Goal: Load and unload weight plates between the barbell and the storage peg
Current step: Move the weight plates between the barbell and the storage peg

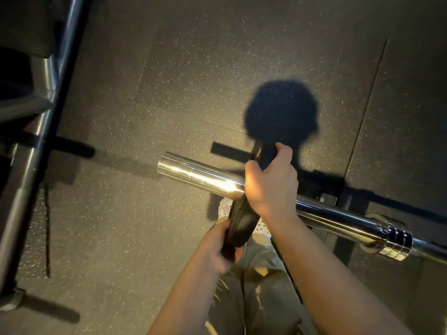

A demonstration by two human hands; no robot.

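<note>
On the barbell sleeve (200,176), partway between its open end and the collar, one black weight plate (242,223) is threaded. Its upper rim is gripped by the right hand (271,180), fingers curled over; its lower rim is clasped by the left hand (222,250), blurred. The plate is best kept square to the sleeve and moved evenly by both hands, so binding is avoided. One barbell and one plate are counted.

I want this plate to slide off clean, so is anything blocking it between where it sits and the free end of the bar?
Nothing visible. The black plate, held by both hands, sits on the chrome sleeve, which runs bare to its open end.
</note>
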